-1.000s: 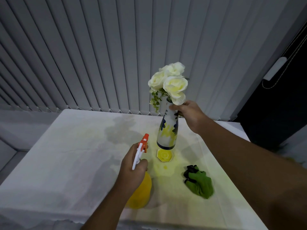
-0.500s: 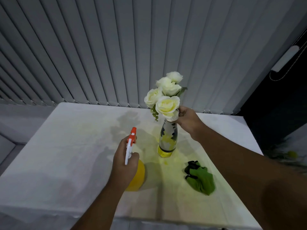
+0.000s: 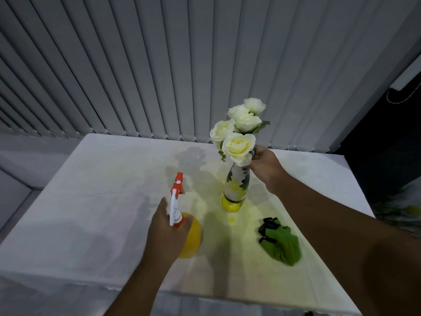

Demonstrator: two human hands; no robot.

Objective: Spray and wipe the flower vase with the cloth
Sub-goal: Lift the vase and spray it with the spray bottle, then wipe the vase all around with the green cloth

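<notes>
Hands on a spray bottle and a flower vase at a white table.

The right hand [image 3: 262,164] was closed round the neck of the vase [image 3: 237,185], which stood on the table [image 3: 91,201] toward the far right. The left hand [image 3: 166,233] gripped the yellow spray bottle [image 3: 191,238] at its neck, near and left of the vase. A green cloth [image 3: 281,244] lay crumpled at the near right, apart from both.
</notes>
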